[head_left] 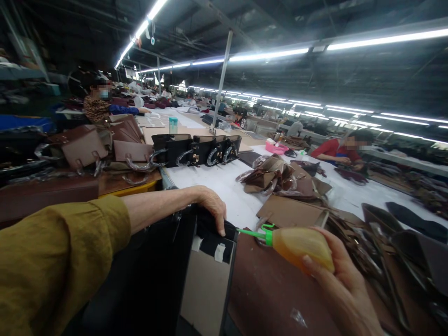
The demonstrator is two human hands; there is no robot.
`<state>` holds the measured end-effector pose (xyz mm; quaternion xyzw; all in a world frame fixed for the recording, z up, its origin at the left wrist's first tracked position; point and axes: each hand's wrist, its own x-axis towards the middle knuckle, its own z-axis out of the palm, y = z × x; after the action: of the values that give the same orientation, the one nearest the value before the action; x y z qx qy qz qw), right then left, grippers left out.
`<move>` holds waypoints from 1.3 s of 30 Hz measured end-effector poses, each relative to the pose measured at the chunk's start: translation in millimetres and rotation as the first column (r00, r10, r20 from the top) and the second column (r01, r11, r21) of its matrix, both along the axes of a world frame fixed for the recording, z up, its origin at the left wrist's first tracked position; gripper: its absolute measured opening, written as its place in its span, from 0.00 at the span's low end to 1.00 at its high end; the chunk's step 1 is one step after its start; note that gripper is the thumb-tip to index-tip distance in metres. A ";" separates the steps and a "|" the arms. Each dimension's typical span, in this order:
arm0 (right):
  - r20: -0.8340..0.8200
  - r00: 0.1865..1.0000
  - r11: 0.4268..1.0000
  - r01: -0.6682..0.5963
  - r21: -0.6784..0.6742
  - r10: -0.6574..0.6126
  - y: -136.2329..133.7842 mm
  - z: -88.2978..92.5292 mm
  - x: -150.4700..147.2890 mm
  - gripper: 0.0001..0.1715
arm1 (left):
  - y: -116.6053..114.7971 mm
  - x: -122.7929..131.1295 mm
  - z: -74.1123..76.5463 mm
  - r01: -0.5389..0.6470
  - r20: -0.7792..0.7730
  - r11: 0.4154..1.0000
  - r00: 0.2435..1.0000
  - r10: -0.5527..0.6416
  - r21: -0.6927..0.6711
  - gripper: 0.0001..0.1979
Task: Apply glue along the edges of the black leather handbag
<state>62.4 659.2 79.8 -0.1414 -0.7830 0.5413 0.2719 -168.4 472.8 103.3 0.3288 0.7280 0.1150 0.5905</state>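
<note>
My right hand is wrapped around a squeeze bottle of amber liquid, which looks like glue. The bottle lies almost level, and its thin green nozzle points left, its tip at the edge of a black handbag. On the top of that bag my left hand grips the edge, fingers bent down over it; some fingertips are hidden. A beige panel and small white tape pieces show on the bag's near side.
Several black handbags stand in a row on the white table. Brown bags are piled left, and taupe bag parts right. A brown sheet lies under the bottle. Co-workers sit far left and at right, in a red top.
</note>
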 end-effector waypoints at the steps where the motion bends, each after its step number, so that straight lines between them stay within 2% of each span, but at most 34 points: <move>1: -0.004 1.000 1.000 0.012 -0.002 -0.012 -5.3 2.1 -0.9 0.28 | -2.3 0.3 -0.1 -0.010 0.010 1.000 1.000 0.010 -0.004 0.11; 6: 0.013 1.000 0.999 0.009 -0.053 -0.008 -18.2 8.8 -0.5 0.29 | -9.8 -0.4 -4.0 -0.053 0.079 0.999 0.996 0.052 0.000 0.10; 8: 0.028 0.999 0.995 -0.012 -0.097 0.015 -18.1 8.1 1.7 0.31 | -11.4 -1.7 -6.6 -0.055 0.096 0.998 0.994 0.054 0.007 0.10; 16: 0.021 0.997 0.990 -0.065 -0.126 0.069 -15.2 0.5 7.3 0.32 | -8.9 -2.1 -11.4 -0.049 0.082 0.999 0.995 0.049 0.008 0.12; 21: 0.050 0.998 0.996 -0.025 -0.086 0.030 -9.4 0.3 5.1 0.31 | -5.1 -1.0 -10.6 -0.030 0.048 1.000 0.998 0.029 0.007 0.13; 24: 0.048 0.995 0.994 -0.085 -0.067 0.088 -1.1 -4.0 7.4 0.30 | -3.8 -0.6 -6.3 -0.027 0.038 0.999 0.999 0.026 0.023 0.14; 27: 0.024 0.992 0.992 -0.122 -0.042 0.123 7.0 -8.9 11.6 0.30 | -0.6 0.4 3.1 -0.002 -0.025 0.998 1.000 0.003 0.055 0.14; 33: -0.028 1.000 0.985 -0.017 -0.172 0.012 22.8 -13.0 14.7 0.32 | 20.8 -2.2 22.5 0.148 -0.216 0.978 0.970 -0.114 0.150 0.18; 36: -0.038 0.999 0.982 0.010 -0.187 -0.018 29.5 -15.0 12.6 0.32 | 33.5 -3.7 23.8 0.237 -0.333 0.952 0.929 -0.163 0.192 0.18; 39: -0.051 0.998 0.987 0.013 -0.161 -0.021 33.6 -18.0 10.4 0.31 | 42.0 -3.6 16.9 0.272 -0.399 0.942 0.900 -0.176 0.196 0.17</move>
<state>72.8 692.9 61.8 -0.1551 -0.7282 0.6038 0.2848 -172.0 514.8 120.2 0.4977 0.7645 0.0702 0.4037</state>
